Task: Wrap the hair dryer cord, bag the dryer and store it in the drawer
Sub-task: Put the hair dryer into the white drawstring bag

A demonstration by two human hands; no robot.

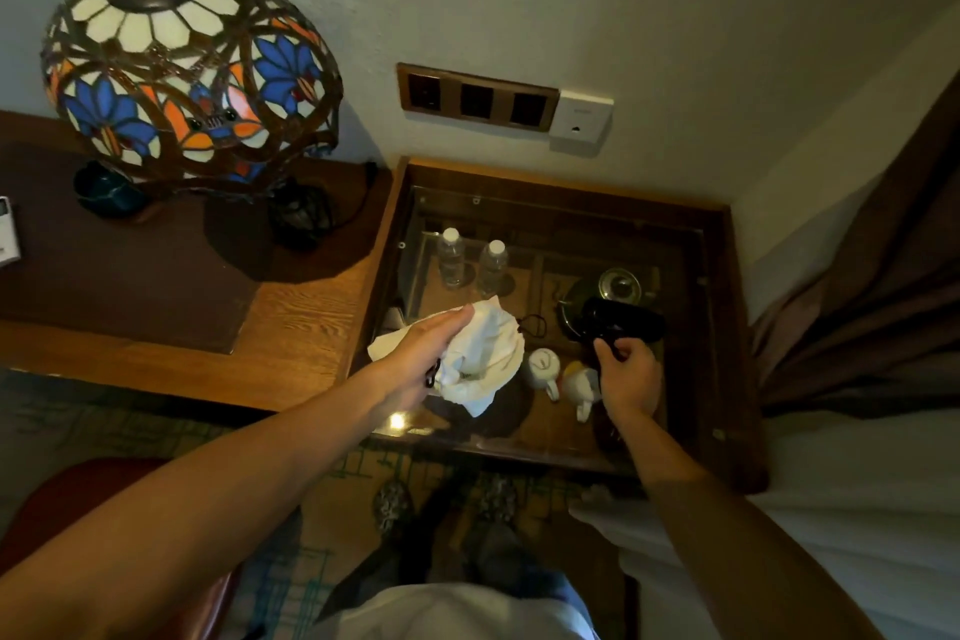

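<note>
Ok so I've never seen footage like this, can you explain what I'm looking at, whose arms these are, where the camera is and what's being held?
There is one picture, taken by a wide-angle camera worn on a person's head, looking down, so the two bare arms are the wearer's own. The left hand holds a crumpled white cloth bag with a black drawstring. The right hand grips the handle of a black hair dryer. Both hang over a glass-topped wooden side table. Under the glass you can see two clear water bottles, two white mugs and a kettle. To the left, a stained-glass lamp stands on a wooden desk.
</note>
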